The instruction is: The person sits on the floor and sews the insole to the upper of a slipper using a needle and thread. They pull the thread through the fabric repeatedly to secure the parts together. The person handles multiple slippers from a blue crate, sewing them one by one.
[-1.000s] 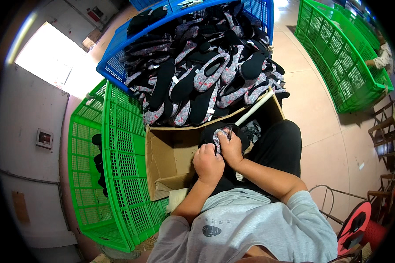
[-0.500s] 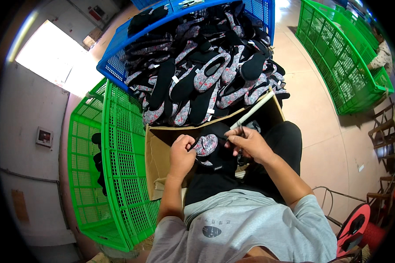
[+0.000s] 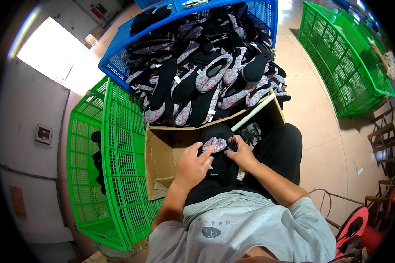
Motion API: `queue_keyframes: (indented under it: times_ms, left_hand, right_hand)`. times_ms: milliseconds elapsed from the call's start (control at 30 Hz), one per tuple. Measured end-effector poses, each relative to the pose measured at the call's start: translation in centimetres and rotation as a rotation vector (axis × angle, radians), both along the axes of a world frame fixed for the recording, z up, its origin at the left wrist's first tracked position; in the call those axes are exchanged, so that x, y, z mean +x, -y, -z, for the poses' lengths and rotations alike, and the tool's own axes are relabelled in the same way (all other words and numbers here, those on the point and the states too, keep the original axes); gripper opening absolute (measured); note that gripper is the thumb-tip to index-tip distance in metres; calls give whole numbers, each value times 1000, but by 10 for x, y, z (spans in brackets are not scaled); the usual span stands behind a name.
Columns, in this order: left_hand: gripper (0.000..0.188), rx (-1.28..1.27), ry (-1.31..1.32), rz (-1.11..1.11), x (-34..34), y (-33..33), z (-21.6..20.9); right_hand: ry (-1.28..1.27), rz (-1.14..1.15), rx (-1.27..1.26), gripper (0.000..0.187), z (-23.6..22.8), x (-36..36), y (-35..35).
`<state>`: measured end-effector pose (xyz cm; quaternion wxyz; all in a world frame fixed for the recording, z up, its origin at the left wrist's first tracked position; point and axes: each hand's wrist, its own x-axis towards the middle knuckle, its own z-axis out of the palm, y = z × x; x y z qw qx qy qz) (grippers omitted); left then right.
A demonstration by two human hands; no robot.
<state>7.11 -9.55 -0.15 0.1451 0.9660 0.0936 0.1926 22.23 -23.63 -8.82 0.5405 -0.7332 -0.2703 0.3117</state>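
Observation:
On my lap rests a black slipper (image 3: 226, 170) with a grey-and-pink floral patch (image 3: 216, 144) facing up. My left hand (image 3: 192, 165) holds it from the left, its fingers stretched over the edge of the floral part. From the other side my right hand (image 3: 242, 155) is closed at the slipper's right edge. A thin dark tool (image 3: 233, 141), perhaps small scissors, shows at its fingertips; its shape is mostly hidden by the fingers.
Before my knees stands an open cardboard box (image 3: 164, 151) with a white tube (image 3: 253, 113) across its corner. Behind it, a blue crate (image 3: 111, 65) overflows with floral slippers (image 3: 212, 74). Green crates (image 3: 129, 175) stand left; another green crate (image 3: 338, 65) and a person are at far right.
My left hand has opened from a pinch and spread its fingers over the floral part. My right hand has come lower and closer to the slipper, which now lies flatter.

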Motion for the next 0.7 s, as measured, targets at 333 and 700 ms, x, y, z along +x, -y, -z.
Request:
queue_keyframes:
  times_ms: [333, 700]
  left_hand:
    - [41, 23, 110, 132, 12, 10, 24]
    - [36, 227, 111, 176, 30, -10, 57]
  right_hand:
    - [-135, -28, 128, 35, 31, -4, 1]
    - [-179, -64, 154, 34, 32, 0, 1]
